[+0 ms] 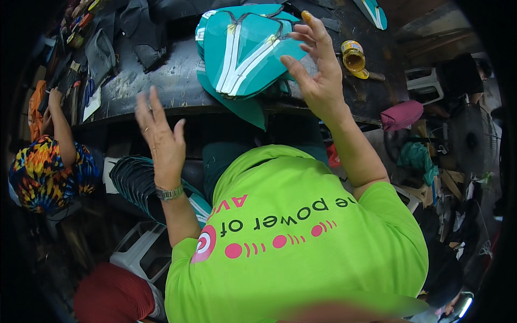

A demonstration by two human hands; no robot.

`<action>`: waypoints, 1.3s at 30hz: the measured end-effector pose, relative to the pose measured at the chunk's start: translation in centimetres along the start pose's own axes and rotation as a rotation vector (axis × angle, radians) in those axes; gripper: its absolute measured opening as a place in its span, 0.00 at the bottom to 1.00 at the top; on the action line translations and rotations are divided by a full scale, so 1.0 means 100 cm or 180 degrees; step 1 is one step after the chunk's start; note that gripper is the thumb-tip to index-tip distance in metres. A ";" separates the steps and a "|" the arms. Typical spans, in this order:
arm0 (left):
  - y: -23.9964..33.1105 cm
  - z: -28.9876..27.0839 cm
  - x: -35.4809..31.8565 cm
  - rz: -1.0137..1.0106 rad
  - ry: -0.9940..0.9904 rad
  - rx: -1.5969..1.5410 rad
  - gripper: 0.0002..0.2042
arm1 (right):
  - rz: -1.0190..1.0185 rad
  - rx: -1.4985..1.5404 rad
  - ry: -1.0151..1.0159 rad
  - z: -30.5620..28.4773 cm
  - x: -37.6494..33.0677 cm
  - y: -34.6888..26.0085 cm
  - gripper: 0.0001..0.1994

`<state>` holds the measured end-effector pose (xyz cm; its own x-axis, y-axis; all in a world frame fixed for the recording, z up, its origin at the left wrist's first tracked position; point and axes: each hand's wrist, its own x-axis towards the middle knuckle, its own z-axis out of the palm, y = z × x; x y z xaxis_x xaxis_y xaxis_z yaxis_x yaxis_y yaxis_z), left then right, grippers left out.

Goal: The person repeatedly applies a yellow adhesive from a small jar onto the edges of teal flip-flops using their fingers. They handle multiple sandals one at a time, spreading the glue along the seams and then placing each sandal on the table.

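Note:
My left hand (159, 137), with a metal wristwatch and a ring, is raised with its fingers spread, just in front of the dark workbench's edge (161, 107); it holds nothing. My right hand (315, 64) hovers open over the bench with a yellowish smear on its index fingertip. It is right beside a stack of teal shoe-upper pieces with white stripes (242, 48), perhaps brushing the stack's right edge. An open yellow glue jar (353, 56) stands just right of that hand. My green shirt (296, 231) fills the lower middle.
Another person in a multicoloured shirt (43, 172) works at the left by the bench. A pile of dark, teal-edged pieces (134, 183) lies below my left hand, above a white plastic stool (137, 247). Dark cut pieces (140, 27) lie on the bench. A pink pouch (401, 114) and a fan (474, 140) are at the right.

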<state>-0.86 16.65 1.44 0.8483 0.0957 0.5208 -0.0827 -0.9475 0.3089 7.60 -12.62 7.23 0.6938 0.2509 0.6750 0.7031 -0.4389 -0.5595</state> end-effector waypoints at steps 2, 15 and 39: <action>-0.014 -0.001 -0.004 -0.0819 -0.0535 0.0061 0.40 | 0.0263 -0.0490 0.0009 -0.004 0.004 0.017 0.40; 0.031 0.016 0.049 0.0371 0.0517 -0.1172 0.30 | 0.1391 -0.1477 -0.0225 -0.009 0.006 0.057 0.41; 0.046 0.075 0.139 -0.0015 0.0051 -0.2982 0.15 | 0.0370 0.0626 0.1181 -0.013 0.004 0.067 0.38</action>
<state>14.46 11.36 4.15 0.8430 0.1096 0.5267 -0.4729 -0.3158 0.8226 12.38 -16.55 4.34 0.6922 -0.1334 0.7092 0.6649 -0.2641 -0.6987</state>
